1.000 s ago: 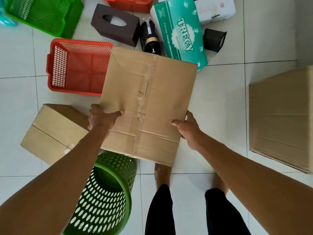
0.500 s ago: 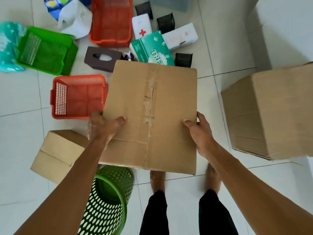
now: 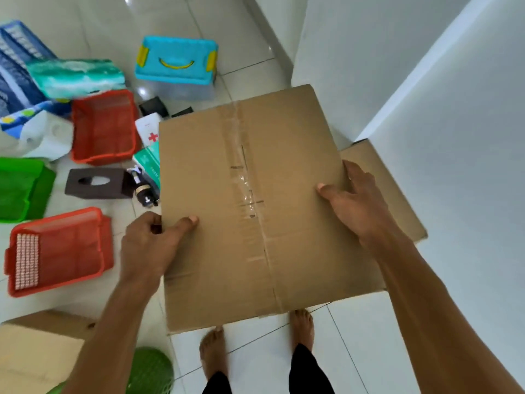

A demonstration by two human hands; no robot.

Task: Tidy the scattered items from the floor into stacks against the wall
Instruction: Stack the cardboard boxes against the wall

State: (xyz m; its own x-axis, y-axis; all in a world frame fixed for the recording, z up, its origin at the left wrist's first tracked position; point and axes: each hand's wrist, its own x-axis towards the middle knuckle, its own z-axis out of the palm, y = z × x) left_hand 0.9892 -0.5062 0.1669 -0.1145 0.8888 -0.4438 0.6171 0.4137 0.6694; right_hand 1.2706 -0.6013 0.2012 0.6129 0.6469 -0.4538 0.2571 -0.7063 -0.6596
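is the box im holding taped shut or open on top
Taped shut: the cardboard box held by the left hand and right hand has flaps flat under clear tape.

Matt cardboard, glossy tile

The large brown cardboard box [image 3: 255,211] looks matt, with shiny clear tape [image 3: 246,191] along its seam; the white tiled floor [image 3: 233,38] is glossy; the red mesh basket [image 3: 105,126] is plastic.

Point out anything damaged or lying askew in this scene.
The held cardboard box has a torn, peeling tape seam along its top. On the floor, the brown tissue box and a small dark bottle lie tipped over among scattered baskets. Nothing looks spilled.
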